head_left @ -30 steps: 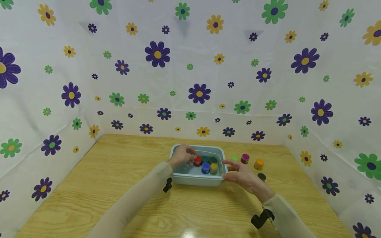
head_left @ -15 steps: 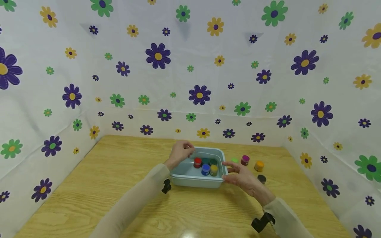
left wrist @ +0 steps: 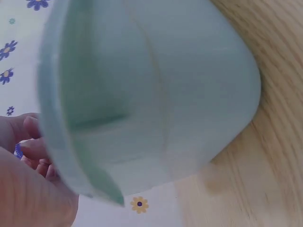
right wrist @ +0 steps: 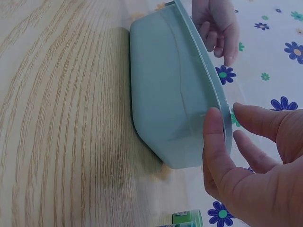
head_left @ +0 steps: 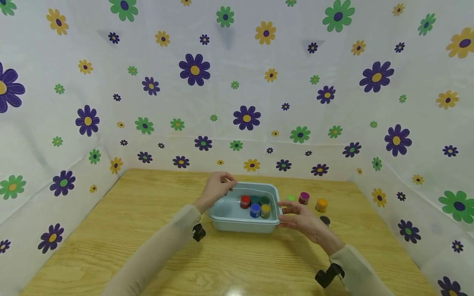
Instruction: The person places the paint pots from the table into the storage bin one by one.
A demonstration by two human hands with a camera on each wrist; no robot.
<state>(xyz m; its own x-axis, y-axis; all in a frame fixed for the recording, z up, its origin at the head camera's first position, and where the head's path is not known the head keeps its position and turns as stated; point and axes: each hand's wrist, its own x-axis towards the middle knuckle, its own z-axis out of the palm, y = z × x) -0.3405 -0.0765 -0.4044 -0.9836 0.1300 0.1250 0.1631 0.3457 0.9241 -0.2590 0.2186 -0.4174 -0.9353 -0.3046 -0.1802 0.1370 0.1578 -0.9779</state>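
My left hand (head_left: 216,189) hovers by the left end of a pale blue plastic bin (head_left: 240,226), fingers loosely curled and nothing seen in them. My right hand (head_left: 303,220) touches the bin's right end with spread, mostly straight fingers. In the right wrist view its fingers (right wrist: 215,142) lie at the bin's rim (right wrist: 213,71). Inside the bin stand a red jar (head_left: 245,202), a blue jar (head_left: 255,210), a yellow-lidded jar (head_left: 265,211) and two dark green jars (head_left: 264,200). The bin (left wrist: 199,85) hides part of the left hand (left wrist: 33,175) in the left wrist view.
Right of the bin, on the wooden table (head_left: 148,230), are a light green jar (head_left: 291,198), a magenta jar (head_left: 304,198), an orange jar (head_left: 321,205) and a black-lidded jar (head_left: 325,220). A flower-patterned sheet (head_left: 222,98) encloses the back and sides.
My left hand has moved up and left, away from the red jar inside the bin to the left rim. The right hand has stayed at the right end. The jars keep their places.
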